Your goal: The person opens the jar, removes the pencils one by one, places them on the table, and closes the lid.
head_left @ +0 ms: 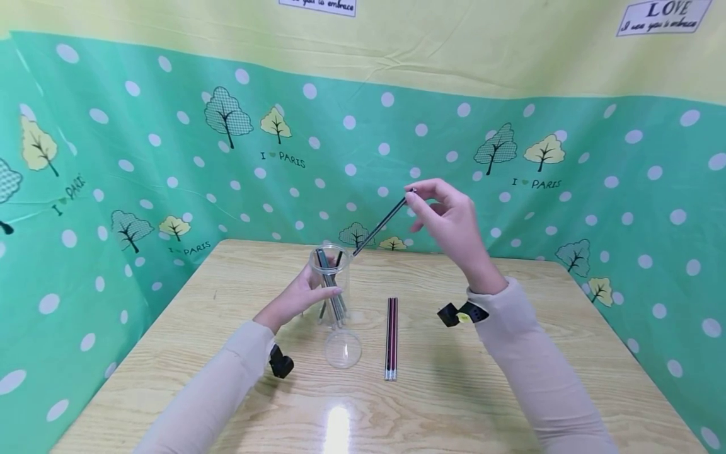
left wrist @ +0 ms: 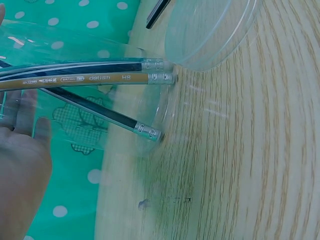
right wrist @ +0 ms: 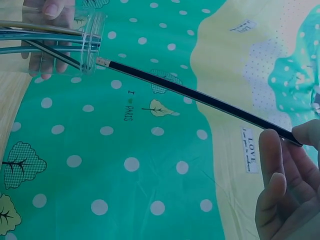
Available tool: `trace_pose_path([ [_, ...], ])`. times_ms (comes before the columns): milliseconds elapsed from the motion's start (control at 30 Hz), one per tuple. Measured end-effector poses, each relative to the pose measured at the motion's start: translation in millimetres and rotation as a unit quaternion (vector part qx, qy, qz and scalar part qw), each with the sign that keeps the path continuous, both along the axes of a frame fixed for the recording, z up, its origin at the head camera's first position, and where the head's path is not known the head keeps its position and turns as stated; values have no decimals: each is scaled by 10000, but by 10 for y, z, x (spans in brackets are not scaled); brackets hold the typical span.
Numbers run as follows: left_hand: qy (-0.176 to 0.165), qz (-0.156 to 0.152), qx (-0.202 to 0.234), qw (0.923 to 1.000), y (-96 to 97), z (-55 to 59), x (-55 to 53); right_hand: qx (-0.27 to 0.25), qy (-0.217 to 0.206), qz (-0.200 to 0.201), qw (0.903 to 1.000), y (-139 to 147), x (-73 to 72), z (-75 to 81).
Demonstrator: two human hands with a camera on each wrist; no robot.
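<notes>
Pencils [head_left: 334, 309] lean at crossing angles inside a clear jar [head_left: 345, 268], which stands upright or nearly so with its mouth uncovered. Through its wall I can see their silver-banded ends down at the jar's base, and one of them is gold-brown with printed lettering. My left hand [head_left: 297, 297] holds the jar from its left side, partly curled round it, with the thumb across the front and the fingers behind the wall. My right hand [head_left: 448, 217] is above and to the right of the jar, pinching one dark pencil [head_left: 381, 226] by its far end between thumb and fingertips; the other fingers are loosely bent. This pencil slopes down toward the jar, and its silver-banded end is right by the jar's rim. I cannot tell whether the two touch.

To the right of the jar, nearer to me, a small row of dark and maroon pencils [head_left: 391, 340] lies side by side on the wooden table [head_left: 454, 391], silver ends toward me. Just in front of the jar lies a clear round lid [head_left: 343, 366]. Behind the jar hangs a green and yellow cloth [head_left: 397, 151] with white dots and printed trees.
</notes>
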State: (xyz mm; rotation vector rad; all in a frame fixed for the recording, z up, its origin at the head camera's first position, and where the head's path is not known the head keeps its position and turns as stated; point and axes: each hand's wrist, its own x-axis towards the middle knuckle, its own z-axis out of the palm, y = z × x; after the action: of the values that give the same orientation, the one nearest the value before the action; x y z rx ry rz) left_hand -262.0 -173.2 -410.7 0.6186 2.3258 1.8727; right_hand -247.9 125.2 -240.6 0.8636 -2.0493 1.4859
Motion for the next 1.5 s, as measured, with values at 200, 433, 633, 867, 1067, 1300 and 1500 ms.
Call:
trace_pose_path([
  [200, -7, -14, 40, 10000, -3, -2, -4, 88, -4, -89, 9999, 33, -11, -16],
  [433, 30, 9, -46, 10000, 1, -4, -6, 305, -157, -290, 9990, 56, -55, -86],
  [633, 33, -4, -21, 10000, 2, -11, -16, 315, -193, -285, 9989, 81, -103, -146],
  [867, 69, 0, -24, 10000, -3, -22, -32, 413, -294, -375, 9980, 116, -129, -190],
  [1067, 34, -5, 12, 10000, -4, -18, -21, 465, -534, -330, 9969, 131, -166, -254],
  [1300, 25, -27, 48, 10000, -1, -28, -24, 558, -828, -382, 9943, 150, -233, -348],
  [1500, 29, -34, 51, 10000, -2, -43, -33, 773, -1170, -439, 9892, 189, -320, -451],
])
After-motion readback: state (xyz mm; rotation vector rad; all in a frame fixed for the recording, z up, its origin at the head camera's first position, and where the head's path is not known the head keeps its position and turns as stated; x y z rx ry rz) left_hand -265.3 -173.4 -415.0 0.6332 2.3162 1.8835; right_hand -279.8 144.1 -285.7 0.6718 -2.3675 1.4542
